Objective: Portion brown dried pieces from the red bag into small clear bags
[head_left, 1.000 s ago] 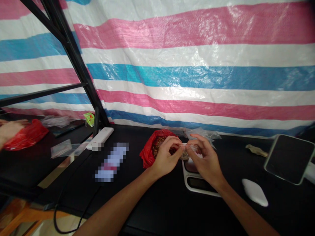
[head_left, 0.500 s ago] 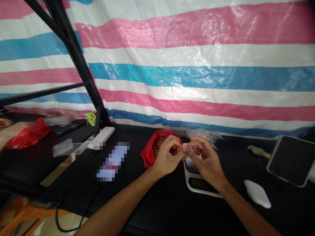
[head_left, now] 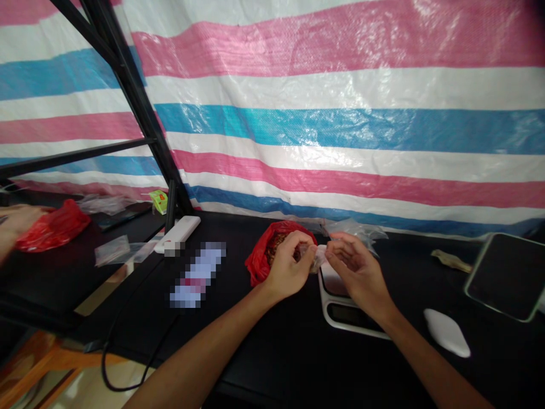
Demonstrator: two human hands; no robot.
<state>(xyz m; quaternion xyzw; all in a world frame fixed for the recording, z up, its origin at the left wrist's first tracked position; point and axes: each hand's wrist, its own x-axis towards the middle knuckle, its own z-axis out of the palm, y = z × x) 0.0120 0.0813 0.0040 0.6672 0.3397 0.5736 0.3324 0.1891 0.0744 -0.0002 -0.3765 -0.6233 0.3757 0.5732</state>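
My left hand is closed in a pinch on a small clear plastic bag, whose contents I cannot make out. Close beside it, my right hand has thumb and fingertips pressed together at the bag's right edge. Both hands are raised over the table between a red plastic bag and a white kitchen scale. The red bag stands open behind my left hand, with small brown and reddish bits inside. My right hand hides much of the scale's plate.
Clear plastic bags lie behind my right hand. To the right are a white mouse-shaped case, a dark-screened tablet and a dry brownish piece. A white power bank and a co-worker's hand are on the left.
My fingertips have drawn slightly apart, and more of the small clear bag shows between them. The view has shifted a little. At far left, the co-worker's hand has moved slightly.
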